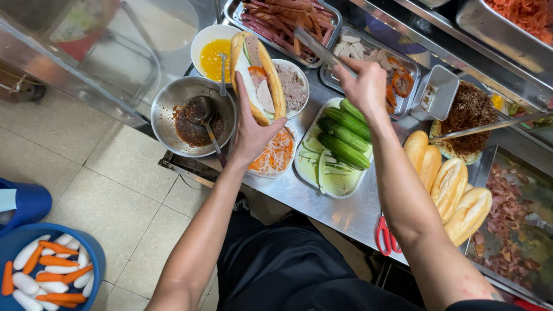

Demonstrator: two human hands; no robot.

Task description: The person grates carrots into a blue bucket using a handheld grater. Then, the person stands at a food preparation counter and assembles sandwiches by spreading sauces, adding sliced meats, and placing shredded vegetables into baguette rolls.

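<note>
Above the steel counter (pixel 340 213), between the bowl of dark sauce (pixel 193 118) and the tray of cucumbers (pixel 344 135), we cradle a split baguette sandwich (pixel 257 78) in our left hand (pixel 253 135), fingers wrapped up its underside and thumb along the near flank, closed around the loaf. It looks light, with a crisp, brittle crust and a soft crumb, so we judge a squeeze would crush it or spill the sliced meat and vegetables; holding low along the hinge side, as now, seems safest. Our left forearm rises from below, wrist bent back so the opening faces up. Our right hand (pixel 366 86) reaches across, wrist high, fingers pinched shut on metal tongs (pixel 322 52) whose tips lie over the tray of red meat strips (pixel 288 23). Plain rolls (pixel 449 187) wait by our right forearm.
</note>
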